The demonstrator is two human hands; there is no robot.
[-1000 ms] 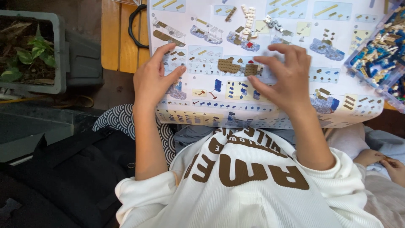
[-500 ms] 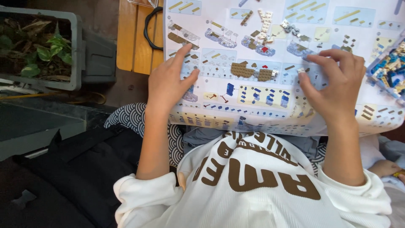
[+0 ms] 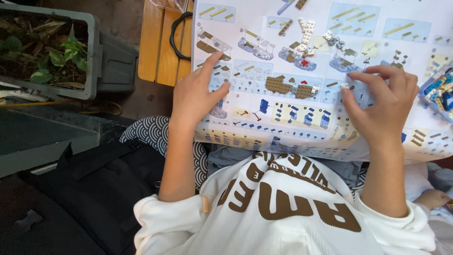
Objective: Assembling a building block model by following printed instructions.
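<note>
Now the person's left hand (image 3: 196, 97) is lying flat on the large white paper instruction sheet printed with coloured building-brick diagrams (image 3: 264, 123), its fingers spread loosely and the forefinger stretching up toward the sheet's left edge. The right hand (image 3: 384, 106) is hovering over the sheet's right part with its fingers curled, and thumb and forefinger are pinching a tiny pale brick piece (image 3: 346, 87) just above the paper. The sheet itself is covering the wooden slatted table (image 3: 158, 42) and drooping over the near edge toward the person's white sweater with brown letters (image 3: 283, 212). Small loose white, grey and tan bricks (image 3: 306, 35) are lying on the far middle of the sheet. At the right edge, a tray of blue and mixed bricks (image 3: 441, 94) is sitting. Far left, a grey plastic planter with green leaves (image 3: 56, 52) is standing, and a black bag (image 3: 89, 189) is resting at near left.
</note>
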